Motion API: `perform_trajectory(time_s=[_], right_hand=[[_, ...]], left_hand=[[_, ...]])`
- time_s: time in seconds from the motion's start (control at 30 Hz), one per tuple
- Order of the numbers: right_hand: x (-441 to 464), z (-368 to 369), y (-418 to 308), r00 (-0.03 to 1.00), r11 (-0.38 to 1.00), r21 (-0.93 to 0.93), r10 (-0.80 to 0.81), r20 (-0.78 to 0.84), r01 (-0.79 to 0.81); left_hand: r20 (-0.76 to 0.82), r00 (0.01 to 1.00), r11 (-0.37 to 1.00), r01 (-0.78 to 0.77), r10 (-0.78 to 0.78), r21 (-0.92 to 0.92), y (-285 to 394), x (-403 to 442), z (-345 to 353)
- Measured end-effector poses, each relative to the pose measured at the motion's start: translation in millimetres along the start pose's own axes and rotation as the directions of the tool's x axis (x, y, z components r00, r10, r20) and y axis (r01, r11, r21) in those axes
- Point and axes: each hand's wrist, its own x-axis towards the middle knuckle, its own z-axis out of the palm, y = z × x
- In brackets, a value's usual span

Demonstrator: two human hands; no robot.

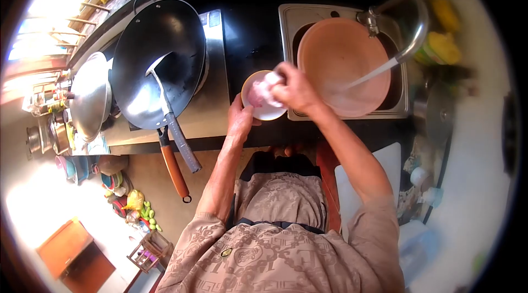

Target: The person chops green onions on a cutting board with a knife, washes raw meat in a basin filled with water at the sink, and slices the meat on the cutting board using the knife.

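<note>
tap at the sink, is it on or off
The tap is on: a pale stream runs from its spout into the basin.

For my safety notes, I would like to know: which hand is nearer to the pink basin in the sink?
Right. The right hand is by the left rim of the pink basin; the left hand holds the left side of the bowl, farther away.

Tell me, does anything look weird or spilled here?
Nothing looks clearly spilled or broken. One slightly odd thing: water seems to be running into the pink basin in the sink, while the left hand and right hand are at the bowl beside it.
</note>
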Motion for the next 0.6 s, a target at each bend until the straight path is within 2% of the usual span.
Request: perform_trajectory(time_s=[0.03,0.07,0.1,0.13,0.2,0.33,0.4,0.43,0.47,0.53,0.6], right_hand=[[-8.5,-16.7,1.1,0.989,0.991,0.096,-0.081,-0.121,0.093],[-15.5,-33.1,15.6,0.996,0.931,0.365,0.060,-0.066,-0.032],[-23.4,-49.9,24.6,0.978,0.837,0.525,0.203,-0.038,-0.154],[-30.3,-64.6,24.6,0.978,0.837,0.525,0.204,-0.034,-0.156],[-44.3,-91.2,16.8,0.924,0.660,0.734,0.362,-0.126,-0.159],[-49.6,-116.3,36.7,0.919,0.693,0.702,0.365,-0.148,-0.162],[-42.9,-116.9,100.5,0.846,0.629,0.722,0.520,-0.115,-0.289],[-36.0,-113.7,149.9,0.791,0.675,0.671,0.573,-0.215,-0.306],[-37.6,-115.1,149.8,0.786,0.670,0.678,0.578,-0.218,-0.304],[-43.2,-120.6,147.1,0.774,0.752,0.469,0.601,-0.199,-0.463],[-38.2,-122.2,168.5,0.738,0.724,0.533,0.629,-0.247,-0.439]], left_hand=[[-0.014,1.000,1.000,-0.006,0.006,0.007,-1.1,0.1,-0.4],[-0.025,1.000,1.000,-0.013,0.013,0.015,-2.6,1.0,-0.9],[-0.030,0.999,1.000,-0.013,0.013,0.011,-1.6,2.9,-1.1],[-0.048,0.999,1.000,-0.016,0.016,0.003,-0.3,4.0,-1.6],[-0.069,0.997,1.000,-0.019,0.019,-0.004,0.4,4.3,-0.7],[-0.107,0.993,0.996,-0.054,0.046,-0.072,-1.8,11.4,1.4],[-0.106,0.993,0.995,-0.060,0.051,-0.078,-2.8,16.1,2.4],[-0.101,0.994,0.989,-0.059,0.046,-0.139,-2.6,15.2,2.3],[-0.095,0.995,0.979,-0.051,0.033,-0.196,-4.8,10.9,2.7],[-0.096,0.994,0.963,-0.073,0.049,-0.261,-6.4,-11.6,7.7],[-0.163,0.986,0.955,-0.010,-0.040,-0.296,-7.2,-37.8,12.8]])
